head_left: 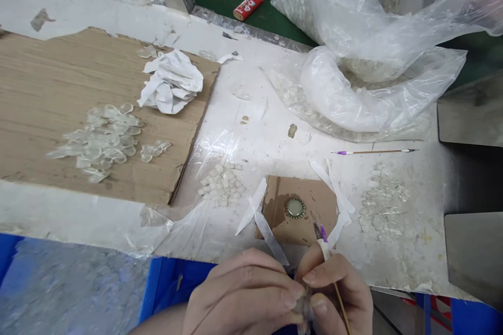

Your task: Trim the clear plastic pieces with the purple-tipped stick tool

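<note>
Holds the left hand (243,293) and the right hand (338,293) close together at the bottom of the view, low by the near edge of the worktop (275,99). Has the left hand turned back-up, with fingers bent, lying side by side and aimed inward to the right, and with the forearm entering from the lower left. Pinches a small clear piece (304,306) at the left fingertips, partly hidden, right between the two hands. Has the right hand curled inward, with finger and thumb tips close against the same piece, nearly meeting the left fingertips. Grips a brush (325,248) in the right hand too, slanting, with its dark tip up past the bent fingers and its thin handle running down along the palm side. Shows that tip in front of the near part of the card (308,193); cannot tell the height above it. Cannot tell the exact hold of the covered fingers on the piece.

Has a round cap (295,208) on the card, with tape (271,238) at both sides. Has white chips (221,184) to the left, clear chips (384,201) to the right, and beyond these a spare brush (375,152) lying flat near a plastic bag (353,94).
</note>
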Motion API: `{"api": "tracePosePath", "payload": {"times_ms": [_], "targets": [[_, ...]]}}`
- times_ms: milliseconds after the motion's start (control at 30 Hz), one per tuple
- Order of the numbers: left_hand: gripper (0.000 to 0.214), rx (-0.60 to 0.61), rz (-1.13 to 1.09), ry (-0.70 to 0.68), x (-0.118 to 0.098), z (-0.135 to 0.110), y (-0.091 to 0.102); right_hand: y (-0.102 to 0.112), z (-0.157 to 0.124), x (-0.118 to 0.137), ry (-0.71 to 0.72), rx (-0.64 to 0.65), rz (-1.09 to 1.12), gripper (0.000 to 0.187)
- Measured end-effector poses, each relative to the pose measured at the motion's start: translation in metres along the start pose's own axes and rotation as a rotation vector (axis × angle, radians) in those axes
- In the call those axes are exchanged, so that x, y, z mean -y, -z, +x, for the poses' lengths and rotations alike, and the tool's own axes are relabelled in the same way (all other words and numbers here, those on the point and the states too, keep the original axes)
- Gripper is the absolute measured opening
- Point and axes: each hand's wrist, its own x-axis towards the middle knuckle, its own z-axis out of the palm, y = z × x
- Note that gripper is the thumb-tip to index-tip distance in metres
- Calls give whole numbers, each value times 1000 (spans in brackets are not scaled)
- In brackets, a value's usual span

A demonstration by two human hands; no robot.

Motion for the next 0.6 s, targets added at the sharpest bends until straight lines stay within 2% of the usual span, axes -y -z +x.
{"api": "tracePosePath", "payload": {"times_ms": [33, 67, 133, 233, 300, 333, 367, 400, 500, 600], "targets": [[21, -57, -40, -19, 3, 2, -3, -1, 0, -1, -21, 18, 15, 25], [16, -176, -70, -41, 5, 3, -7, -1, 0, -1, -46, 24, 26, 27], [11, -261, -107, -61, 8, 3, -14, -2, -1, -2, -78, 19, 34, 31], [6, -257, -92, -66, 8, 4, -15, -1, 1, -2, -28, 45, 26, 28], [5, -181, -61, -37, 5, 6, -11, 1, 4, -2, 15, 51, 19, 26], [4, -105, -45, -6, 5, 7, -10, 1, 6, -2, 27, 54, 26, 26], [11, -87, -48, -11, 4, 8, -10, 1, 7, -3, 33, 62, 44, 26], [13, -186, -77, -85, 5, 9, -12, 1, 9, -3, 32, 74, 70, 25], [19, -269, -145, -141, 9, 7, -16, 3, 11, -2, 48, 120, 74, 16], [16, -334, -49, -22, 17, 2, 3, 17, 12, -1, 192, 79, -105, 18]]}}
